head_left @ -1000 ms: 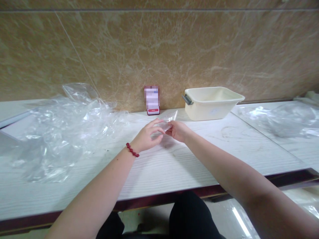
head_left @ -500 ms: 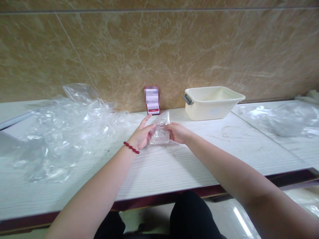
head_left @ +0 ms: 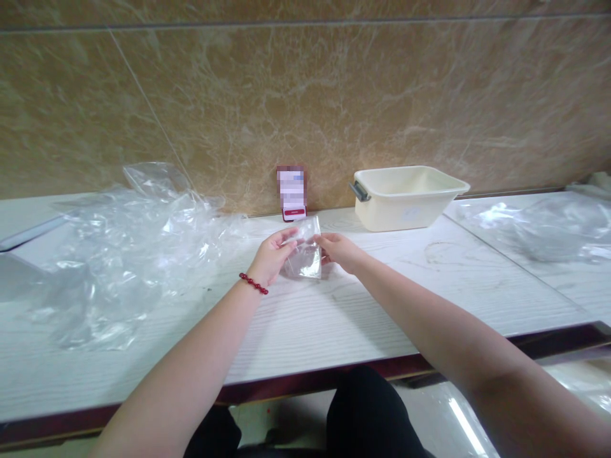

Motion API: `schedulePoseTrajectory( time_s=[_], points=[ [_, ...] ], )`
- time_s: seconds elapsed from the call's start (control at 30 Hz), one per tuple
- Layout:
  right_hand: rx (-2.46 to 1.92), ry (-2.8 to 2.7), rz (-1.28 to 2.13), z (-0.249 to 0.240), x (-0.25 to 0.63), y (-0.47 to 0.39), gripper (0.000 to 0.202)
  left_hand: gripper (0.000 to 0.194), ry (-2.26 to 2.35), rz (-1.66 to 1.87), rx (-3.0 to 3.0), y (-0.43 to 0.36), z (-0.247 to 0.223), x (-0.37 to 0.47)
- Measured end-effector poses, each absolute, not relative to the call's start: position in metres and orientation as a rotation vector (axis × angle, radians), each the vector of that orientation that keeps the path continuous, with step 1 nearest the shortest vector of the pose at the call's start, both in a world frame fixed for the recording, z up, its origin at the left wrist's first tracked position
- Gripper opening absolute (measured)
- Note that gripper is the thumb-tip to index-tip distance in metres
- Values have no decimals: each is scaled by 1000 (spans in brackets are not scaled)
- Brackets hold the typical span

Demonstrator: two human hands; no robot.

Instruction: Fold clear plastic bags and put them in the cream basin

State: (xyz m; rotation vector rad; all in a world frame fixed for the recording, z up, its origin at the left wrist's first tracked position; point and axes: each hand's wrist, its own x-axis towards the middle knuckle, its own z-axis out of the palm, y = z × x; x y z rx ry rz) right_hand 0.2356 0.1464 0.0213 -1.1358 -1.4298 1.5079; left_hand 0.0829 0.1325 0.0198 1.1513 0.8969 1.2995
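Note:
A small clear plastic bag (head_left: 305,259) is held upright above the white table, between both hands. My left hand (head_left: 273,256), with a red bead bracelet at its wrist, pinches the bag's left side. On the right side, my right hand (head_left: 338,250) grips the bag's edge between thumb and fingers. The film is see-through and shiny, and whether something lies inside cannot be made out. Just behind the bag, a phone (head_left: 293,191) with a lit screen leans on the wall.
A large heap of clear plastic bags (head_left: 128,254) covers the left of the table (head_left: 305,337). Behind my right hand stands a cream tub (head_left: 401,210) with a grey handle. More clear plastic (head_left: 548,226) lies at the far right.
The bag has turned a little and looks flatter and narrower. My left hand's fingers have closed in on its upper left part; my right hand has barely moved.

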Motion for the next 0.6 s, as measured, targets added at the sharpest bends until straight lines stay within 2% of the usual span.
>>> schedulePoseTrajectory(
  time_s=[0.33, 0.6],
  points=[
    [-1188, -1386, 1551, 20, 235, 144, 20, 34, 947, 1184, 1208, 135, 14, 79],
    [-1116, -1355, 1595, 17, 234, 145, 11, 32, 860, 1213, 1233, 136, 11, 80]
  ],
)
